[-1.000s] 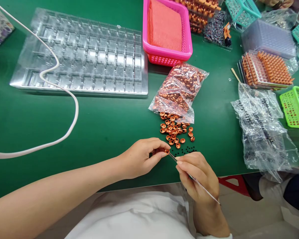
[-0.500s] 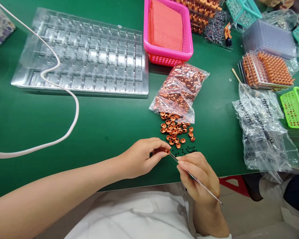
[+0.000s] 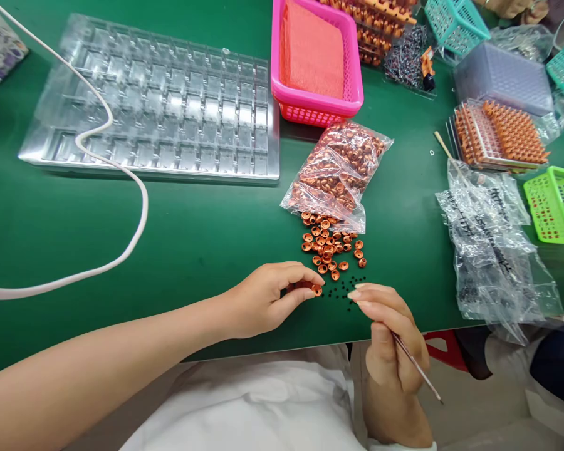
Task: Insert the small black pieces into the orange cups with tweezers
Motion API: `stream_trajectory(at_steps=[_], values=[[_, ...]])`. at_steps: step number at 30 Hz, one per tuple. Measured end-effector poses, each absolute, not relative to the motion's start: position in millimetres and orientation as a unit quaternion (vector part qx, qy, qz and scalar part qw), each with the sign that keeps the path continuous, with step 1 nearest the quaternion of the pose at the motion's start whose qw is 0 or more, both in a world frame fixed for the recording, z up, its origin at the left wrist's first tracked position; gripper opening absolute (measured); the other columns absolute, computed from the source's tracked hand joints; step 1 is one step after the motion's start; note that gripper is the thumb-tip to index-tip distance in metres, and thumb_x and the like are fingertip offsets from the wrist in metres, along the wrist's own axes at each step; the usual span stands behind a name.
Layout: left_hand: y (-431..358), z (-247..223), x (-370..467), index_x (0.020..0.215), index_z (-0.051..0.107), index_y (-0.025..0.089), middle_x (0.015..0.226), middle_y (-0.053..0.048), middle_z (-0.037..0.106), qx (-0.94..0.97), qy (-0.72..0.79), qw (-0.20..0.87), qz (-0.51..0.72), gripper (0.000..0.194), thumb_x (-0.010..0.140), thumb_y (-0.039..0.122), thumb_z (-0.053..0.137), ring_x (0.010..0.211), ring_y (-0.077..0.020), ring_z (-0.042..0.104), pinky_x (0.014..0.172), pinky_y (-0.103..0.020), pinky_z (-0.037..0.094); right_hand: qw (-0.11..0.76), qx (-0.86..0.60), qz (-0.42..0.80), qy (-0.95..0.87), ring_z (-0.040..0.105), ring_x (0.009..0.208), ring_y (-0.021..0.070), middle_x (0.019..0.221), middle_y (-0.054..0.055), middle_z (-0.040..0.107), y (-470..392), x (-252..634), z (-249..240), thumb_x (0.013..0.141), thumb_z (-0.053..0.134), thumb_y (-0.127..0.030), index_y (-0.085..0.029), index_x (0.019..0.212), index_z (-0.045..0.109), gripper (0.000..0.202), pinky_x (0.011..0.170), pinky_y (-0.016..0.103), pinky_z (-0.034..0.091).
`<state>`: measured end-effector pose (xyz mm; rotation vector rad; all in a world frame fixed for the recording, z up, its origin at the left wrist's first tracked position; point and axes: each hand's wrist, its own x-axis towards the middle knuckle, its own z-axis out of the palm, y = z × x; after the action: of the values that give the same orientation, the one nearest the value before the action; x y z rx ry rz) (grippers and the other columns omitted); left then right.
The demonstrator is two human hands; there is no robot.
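My left hand (image 3: pixel 272 297) rests low over the green table, thumb and forefinger pinching a small copper-coloured cup (image 3: pixel 316 290) with a hole in it. Just to its right, my right hand (image 3: pixel 395 332) has its forefinger and middle finger reaching toward tiny black beads (image 3: pixel 342 289) scattered on the table. A thin metal rod (image 3: pixel 418 368) is tucked in that hand, its back end sticking out toward the lower right. The rod's front end is hidden by the fingers. Beyond the beads lies a loose pile of copper cups (image 3: pixel 328 247).
A clear bag of copper cups (image 3: pixel 341 169) lies behind the pile. Clear moulded trays (image 3: pixel 160 166) with a white cable (image 3: pixel 143 207) over them are at left. A pink basket (image 3: pixel 355 103) holds red cloth. Plastic bags (image 3: pixel 493 250) and a green basket (image 3: pixel 533 200) are at right.
My right hand has drawn the rod away from the cup and shifted right, its fingertips now by the black beads. The left hand keeps its pinch on the cup, almost in place.
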<state>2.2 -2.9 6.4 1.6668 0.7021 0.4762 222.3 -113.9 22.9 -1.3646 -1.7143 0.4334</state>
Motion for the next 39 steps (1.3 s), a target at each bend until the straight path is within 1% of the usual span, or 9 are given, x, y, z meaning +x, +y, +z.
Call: stream_trajectory(at_steps=[2,5,8,12,18,22,27,31,39], values=[[-3.7,6.7,1.7,0.111,0.074,0.017,0.098,-0.005,0.077,0.715,0.291,0.602,0.205,0.019,0.101,0.019,0.057,0.082,-0.014,0.07,0.073,-0.023,0.053,0.435,-0.542,0.164,-0.7,0.07,0.092,0.0225,0.102,0.007,0.071,-111.0,221.5,24.1,0.1,0.052,-0.011,-0.024,0.127,0.065,0.033,0.079,0.042,0.061],[-5.1,6.2,1.6,0.113,0.074,0.016,0.097,-0.005,0.076,0.717,0.269,0.608,0.209,0.021,0.102,0.018,0.056,0.083,-0.0144,0.07,0.075,-0.023,0.054,0.391,-0.505,0.163,-0.752,0.064,0.077,0.0173,0.094,0.005,0.069,-105.1,222.2,20.6,0.096,0.06,-0.006,-0.023,0.131,0.064,0.04,0.068,0.034,0.057],[-6.1,5.7,1.7,0.113,0.074,0.015,0.095,-0.006,0.075,0.728,0.255,0.6,0.212,0.021,0.102,0.017,0.056,0.083,-0.0155,0.069,0.076,-0.024,0.055,0.348,-0.467,0.149,-0.799,0.061,0.079,0.0163,0.094,0.006,0.07,-100.2,224.4,14.4,0.094,0.065,-0.007,-0.02,0.128,0.063,0.037,0.069,0.033,0.056],[-6.9,5.6,1.5,0.111,0.073,0.014,0.095,-0.007,0.075,0.742,0.234,0.589,0.219,0.02,0.102,0.016,0.055,0.084,-0.0158,0.069,0.076,-0.024,0.054,0.3,-0.441,0.132,-0.835,0.059,0.077,0.0162,0.093,0.007,0.07,-96.8,225.4,11.5,0.095,0.065,-0.007,-0.016,0.119,0.065,0.026,0.07,0.033,0.054],[-8.7,5.2,1.3,0.11,0.072,0.012,0.092,-0.008,0.074,0.757,0.214,0.572,0.232,0.021,0.102,0.014,0.054,0.082,-0.0162,0.068,0.074,-0.024,0.054,0.27,-0.426,0.099,-0.858,0.059,0.077,0.0178,0.092,0.007,0.072,-96.6,225.4,13.2,0.096,0.06,-0.007,-0.015,0.123,0.065,0.029,0.07,0.034,0.052],[-10.0,6.2,1.6,0.109,0.072,0.01,0.091,-0.008,0.073,0.761,0.21,0.569,0.23,0.022,0.101,0.013,0.052,0.08,-0.0163,0.067,0.074,-0.024,0.054,0.267,-0.402,0.074,-0.873,0.061,0.079,0.0194,0.094,0.01,0.073,-97.5,226.7,12.9,0.095,0.06,-0.006,-0.012,0.126,0.064,0.032,0.067,0.034,0.051],[-12.9,7.7,1.9,0.109,0.073,0.008,0.092,-0.01,0.074,0.753,0.211,0.579,0.23,0.023,0.101,0.013,0.051,0.08,-0.0162,0.068,0.074,-0.023,0.055,0.263,-0.389,0.062,-0.881,0.063,0.08,0.0197,0.093,0.01,0.073,-98.8,227.2,12.8,0.095,0.058,-0.005,-0.011,0.125,0.065,0.031,0.067,0.035,0.054],[-15.1,8.8,2.0,0.109,0.073,0.008,0.091,-0.01,0.074,0.744,0.223,0.588,0.228,0.023,0.101,0.014,0.052,0.079,-0.0159,0.068,0.073,-0.022,0.055,0.268,-0.382,0.083,-0.881,0.063,0.082,0.0202,0.095,0.011,0.072,-99.1,227.0,11.5,0.097,0.052,-0.005,-0.008,0.128,0.063,0.033,0.068,0.035,0.055],[-16.7,6.8,3.1,0.111,0.073,0.009,0.095,-0.011,0.075,0.735,0.229,0.6,0.219,0.025,0.101,0.015,0.051,0.083,-0.0175,0.07,0.076,-0.025,0.056,0.272,-0.358,0.109,-0.887,0.061,0.082,0.0219,0.092,0.012,0.069,-94.7,226.7,11.7,0.095,0.056,-0.002,-0.003,0.126,0.062,0.032,0.068,0.037,0.054]])
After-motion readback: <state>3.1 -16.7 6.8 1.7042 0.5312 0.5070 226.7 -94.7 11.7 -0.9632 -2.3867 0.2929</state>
